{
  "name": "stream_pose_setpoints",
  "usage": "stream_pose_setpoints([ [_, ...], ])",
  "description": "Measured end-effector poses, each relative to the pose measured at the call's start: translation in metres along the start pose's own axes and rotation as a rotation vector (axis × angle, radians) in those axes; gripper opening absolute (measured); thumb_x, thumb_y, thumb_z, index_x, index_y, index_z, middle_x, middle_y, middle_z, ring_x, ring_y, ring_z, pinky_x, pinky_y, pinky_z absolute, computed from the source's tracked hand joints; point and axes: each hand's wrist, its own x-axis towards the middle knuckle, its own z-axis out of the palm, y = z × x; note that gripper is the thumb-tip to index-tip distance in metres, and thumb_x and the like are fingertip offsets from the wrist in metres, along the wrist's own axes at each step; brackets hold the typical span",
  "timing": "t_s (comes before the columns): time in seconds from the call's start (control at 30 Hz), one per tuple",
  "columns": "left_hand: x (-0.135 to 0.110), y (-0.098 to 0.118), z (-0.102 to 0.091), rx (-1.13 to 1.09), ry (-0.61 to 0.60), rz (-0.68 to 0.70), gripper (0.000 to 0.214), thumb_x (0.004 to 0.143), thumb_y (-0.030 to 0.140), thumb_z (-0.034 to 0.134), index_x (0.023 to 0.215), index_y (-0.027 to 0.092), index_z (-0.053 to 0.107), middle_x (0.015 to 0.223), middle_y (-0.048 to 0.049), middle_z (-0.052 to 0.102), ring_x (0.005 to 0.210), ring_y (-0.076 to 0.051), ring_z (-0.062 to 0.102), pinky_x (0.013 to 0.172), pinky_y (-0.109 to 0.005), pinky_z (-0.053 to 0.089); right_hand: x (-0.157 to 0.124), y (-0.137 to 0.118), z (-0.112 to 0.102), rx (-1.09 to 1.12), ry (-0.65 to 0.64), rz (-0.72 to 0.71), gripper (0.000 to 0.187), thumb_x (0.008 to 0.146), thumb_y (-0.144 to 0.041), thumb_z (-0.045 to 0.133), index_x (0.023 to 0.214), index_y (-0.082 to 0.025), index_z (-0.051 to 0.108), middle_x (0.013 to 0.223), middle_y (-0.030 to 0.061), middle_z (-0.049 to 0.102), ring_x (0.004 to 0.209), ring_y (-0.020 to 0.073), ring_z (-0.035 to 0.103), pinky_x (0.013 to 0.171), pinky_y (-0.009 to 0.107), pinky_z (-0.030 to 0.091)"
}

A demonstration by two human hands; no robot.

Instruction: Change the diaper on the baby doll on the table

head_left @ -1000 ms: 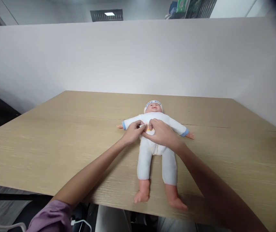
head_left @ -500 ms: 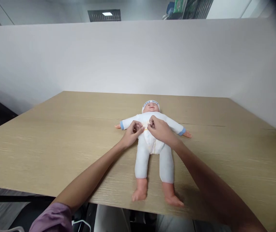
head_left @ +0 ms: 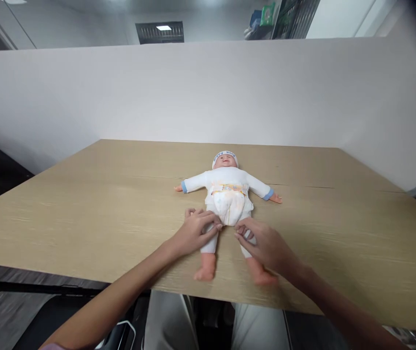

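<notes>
A white partition (head_left: 208, 92) stands behind a wide wooden table (head_left: 83, 204). A doll (head_left: 226, 181) in a white suit lies on its back near the table's front edge. Its head points away from the person, its arms are spread and its bare feet are nearest. The left hand (head_left: 196, 232) and right hand (head_left: 268, 245) are slightly apart, each with curled fingers at one thigh. Whether they grip the cloth cannot be told. A diaper (head_left: 229, 206) wraps the hips. A small cap (head_left: 225, 157) covers the head.
</notes>
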Motion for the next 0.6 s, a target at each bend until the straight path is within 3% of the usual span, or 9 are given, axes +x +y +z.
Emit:
stream_pose_setpoints([
  [0.23,0.023,-0.014,0.018,0.066,0.138,-0.12,0.035,0.095,0.054,0.063,0.084,0.021,0.054,0.081,0.0,0.068,0.082,-0.022,0.061,0.09,-0.04,0.033,0.033,0.01,0.009,-0.141,0.052,0.099,0.026,0.097,-0.037,0.063,0.076,-0.023,0.055,0.07,-0.0003,0.066,0.063,0.0179,0.057,0.061,0.03,0.034],
  [0.4,0.034,-0.023,0.021,0.079,0.127,-0.082,0.038,0.096,0.049,0.065,0.075,0.02,0.049,0.071,0.0033,0.06,0.076,-0.018,0.057,0.086,-0.037,0.033,0.039,0.011,0.021,-0.158,0.115,0.022,0.024,0.098,-0.027,0.062,0.076,-0.023,0.053,0.074,-0.0002,0.063,0.066,0.0165,0.055,0.063,0.029,0.034],
  [0.6,0.033,-0.028,0.024,0.016,0.163,-0.02,0.028,0.097,0.038,0.066,0.079,0.02,0.056,0.08,0.0018,0.063,0.086,-0.019,0.058,0.086,-0.035,0.034,0.032,0.014,0.03,-0.145,0.188,0.026,0.009,0.099,-0.027,0.061,0.091,-0.023,0.063,0.093,0.0022,0.064,0.072,0.0174,0.061,0.066,0.03,0.042],
])
